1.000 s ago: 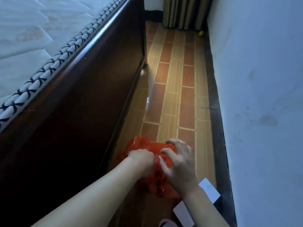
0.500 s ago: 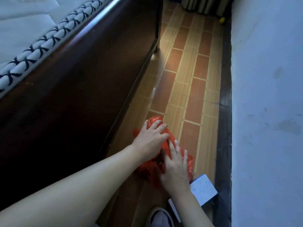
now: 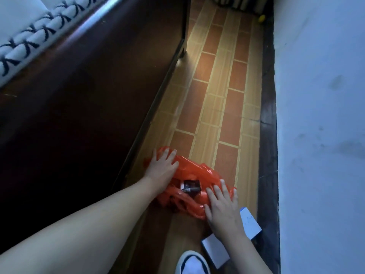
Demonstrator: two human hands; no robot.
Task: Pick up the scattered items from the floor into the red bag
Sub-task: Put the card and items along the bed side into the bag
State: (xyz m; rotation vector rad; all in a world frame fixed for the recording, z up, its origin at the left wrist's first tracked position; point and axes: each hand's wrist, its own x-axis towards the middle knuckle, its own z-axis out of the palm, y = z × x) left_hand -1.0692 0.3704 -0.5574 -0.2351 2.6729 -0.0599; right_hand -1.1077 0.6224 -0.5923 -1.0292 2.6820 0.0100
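A narrow strip of floor (image 3: 221, 91) is being viewed from above, laid with red-brown tiles set between paler wood-toned bands. It is being bounded on the left by the dark wooden side of a bed (image 3: 83, 99), above which the stitched edge of a mattress (image 3: 29, 42) is being seen, and on the right by a pale wall (image 3: 320, 115) with a dark skirting (image 3: 267, 135) along its foot. At the far end, a small yellow object (image 3: 262, 18) is lying beside the skirting; what it is cannot be told. The bag (image 3: 194, 173), of thin crumpled red plastic, is lying on the floor near the bed's base, and is being spread open so that dark items (image 3: 191, 187) are being exposed inside. It is being pressed at its far left edge by the left hand (image 3: 162, 167), fingers straight and splayed, nothing being gripped. Its near right edge is being held down by the right hand (image 3: 222, 208), likewise flat with fingers extended. Two white boxes are lying on the floor: one (image 3: 249, 224) just right of the right wrist, the other (image 3: 215, 251) below it. A white shoe (image 3: 192, 264) is being seen at the bottom edge.
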